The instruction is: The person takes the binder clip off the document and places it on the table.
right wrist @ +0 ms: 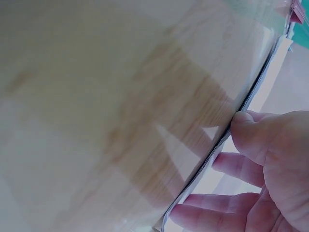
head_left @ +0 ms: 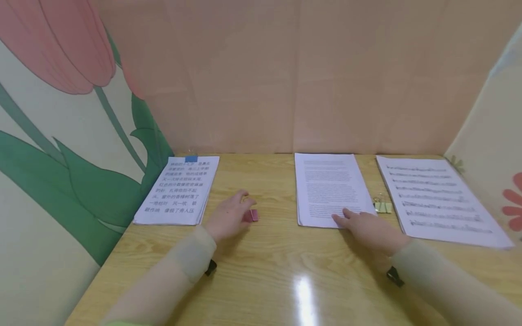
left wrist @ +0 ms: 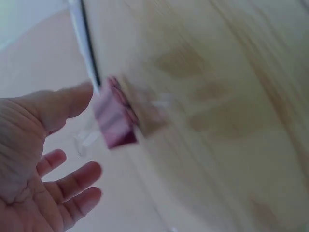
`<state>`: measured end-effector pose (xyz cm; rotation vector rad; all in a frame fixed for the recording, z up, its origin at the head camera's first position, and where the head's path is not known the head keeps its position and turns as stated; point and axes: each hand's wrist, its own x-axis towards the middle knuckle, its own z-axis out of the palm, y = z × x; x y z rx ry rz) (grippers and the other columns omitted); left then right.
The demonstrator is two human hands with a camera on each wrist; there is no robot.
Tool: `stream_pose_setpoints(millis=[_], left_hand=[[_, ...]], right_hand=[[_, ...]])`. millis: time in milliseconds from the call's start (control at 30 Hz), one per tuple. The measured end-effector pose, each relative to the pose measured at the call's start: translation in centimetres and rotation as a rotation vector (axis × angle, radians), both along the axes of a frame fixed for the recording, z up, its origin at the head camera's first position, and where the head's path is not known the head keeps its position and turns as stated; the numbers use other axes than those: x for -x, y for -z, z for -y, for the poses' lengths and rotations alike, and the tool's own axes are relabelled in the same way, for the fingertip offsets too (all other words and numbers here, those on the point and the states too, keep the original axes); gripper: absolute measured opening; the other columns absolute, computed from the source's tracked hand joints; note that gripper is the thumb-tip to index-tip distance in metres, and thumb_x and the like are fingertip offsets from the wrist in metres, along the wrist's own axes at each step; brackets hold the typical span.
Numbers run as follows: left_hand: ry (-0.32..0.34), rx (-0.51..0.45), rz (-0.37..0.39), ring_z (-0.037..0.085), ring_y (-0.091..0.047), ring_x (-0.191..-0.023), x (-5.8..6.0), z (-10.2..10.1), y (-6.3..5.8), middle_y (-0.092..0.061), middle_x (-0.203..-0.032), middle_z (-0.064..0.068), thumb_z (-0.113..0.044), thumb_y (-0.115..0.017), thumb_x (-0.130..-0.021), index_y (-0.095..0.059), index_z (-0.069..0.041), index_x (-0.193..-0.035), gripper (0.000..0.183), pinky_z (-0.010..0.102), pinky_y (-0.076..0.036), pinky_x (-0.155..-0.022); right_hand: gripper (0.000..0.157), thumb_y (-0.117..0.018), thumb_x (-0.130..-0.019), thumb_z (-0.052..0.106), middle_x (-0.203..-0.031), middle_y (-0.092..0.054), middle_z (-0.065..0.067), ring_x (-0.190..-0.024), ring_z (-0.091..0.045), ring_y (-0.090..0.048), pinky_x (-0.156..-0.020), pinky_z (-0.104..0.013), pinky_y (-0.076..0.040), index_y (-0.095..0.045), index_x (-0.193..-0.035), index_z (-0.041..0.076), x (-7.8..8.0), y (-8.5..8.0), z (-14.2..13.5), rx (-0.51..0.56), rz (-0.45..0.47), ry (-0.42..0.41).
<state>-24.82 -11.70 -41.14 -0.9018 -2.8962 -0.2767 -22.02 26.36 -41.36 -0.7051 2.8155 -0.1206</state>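
1. The left hand (head_left: 229, 216), loosely open, empty, is just beside the pink clip (head_left: 254, 215), left of the middle paper stack (head_left: 329, 185).
2. The right hand (head_left: 370, 229), fingers loosely spread, touches that stack's near edge.

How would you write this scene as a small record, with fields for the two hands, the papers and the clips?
left hand: beside the pink clip, not closed round it
right hand: at the near edge of the middle paper stack
left paper stack: large printed characters, blue clip at far edge
right paper stack: sheet music, no clip visible on it
yellow-green clip: between middle and right stacks
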Motion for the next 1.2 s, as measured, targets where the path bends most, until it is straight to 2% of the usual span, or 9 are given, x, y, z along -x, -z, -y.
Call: stream_pose_setpoints(millis=[100,233,433,633,933,1067,1200], left_hand=[[-0.008,0.013,0.064,0.031,-0.053,-0.119,0.7,0.6,0.5,-0.039,-0.142,0.013,-0.02,-0.077,-0.082,-0.055,-0.016,-0.131,0.054,0.042,-0.045,-0.099],[-0.002,0.025,0.119,0.028,-0.051,-0.123,1.6,0.0,1.1,-0.04,-0.143,0.013,-0.019,-0.073,-0.087,-0.059,-0.015,-0.129,0.044,0.038,-0.043,-0.101],[0.035,0.047,0.127,0.026,-0.055,-0.118,3.7,-2.9,1.5,-0.041,-0.141,0.015,-0.018,-0.068,-0.091,-0.06,-0.012,-0.127,0.038,0.033,-0.046,-0.098],[0.043,0.075,0.17,0.023,-0.051,-0.124,5.3,-6.4,1.5,-0.038,-0.144,0.013,-0.021,-0.064,-0.094,-0.057,-0.015,-0.131,0.039,0.03,-0.042,-0.102],[0.08,0.06,0.158,0.026,-0.05,-0.125,6.5,-9.3,1.5,-0.036,-0.146,0.015,-0.019,-0.065,-0.093,-0.057,-0.014,-0.131,0.04,0.03,-0.037,-0.107],[0.062,0.035,0.187,0.028,-0.042,-0.132,6.6,-9.5,1.6,-0.026,-0.154,0.014,-0.018,-0.067,-0.091,-0.052,-0.016,-0.138,0.049,0.033,-0.032,-0.111],[0.041,-0.037,0.218,0.031,-0.032,-0.139,6.6,-9.0,1.7,-0.019,-0.158,0.011,-0.027,-0.068,-0.091,-0.043,-0.02,-0.146,0.061,0.041,-0.026,-0.113]], right_hand=[[0.043,-0.037,-0.103,0.012,-0.147,-0.034,-0.027,-0.121,-0.056,-0.043,-0.096,-0.066,-0.036,-0.043,-0.145,0.014,0.1,-0.1,0.1,0.007,0.009,0.005],[0.042,-0.036,-0.103,0.011,-0.146,-0.035,-0.028,-0.119,-0.055,-0.045,-0.096,-0.066,-0.036,-0.045,-0.144,0.013,0.0,-0.2,0.3,0.007,0.0,0.001],[0.043,-0.038,-0.102,0.011,-0.148,-0.034,-0.027,-0.121,-0.056,-0.043,-0.096,-0.066,-0.036,-0.043,-0.145,0.014,0.1,0.1,0.0,0.0,0.002,0.001],[0.043,-0.04,-0.103,0.013,-0.147,-0.035,-0.027,-0.121,-0.057,-0.041,-0.095,-0.068,-0.036,-0.044,-0.145,0.015,0.1,0.2,-0.1,0.015,0.013,0.001],[0.043,-0.039,-0.103,0.015,-0.149,-0.034,-0.025,-0.123,-0.055,-0.041,-0.096,-0.067,-0.035,-0.043,-0.146,0.016,0.3,0.3,0.1,0.031,0.009,0.0],[0.043,-0.04,-0.103,0.012,-0.148,-0.035,-0.026,-0.121,-0.056,-0.043,-0.095,-0.066,-0.037,-0.044,-0.145,0.015,0.2,0.4,0.1,0.031,-0.001,-0.016],[0.042,-0.04,-0.102,0.012,-0.146,-0.036,-0.027,-0.12,-0.056,-0.043,-0.095,-0.066,-0.037,-0.045,-0.144,0.014,0.0,0.3,-0.1,0.03,-0.007,-0.015]])
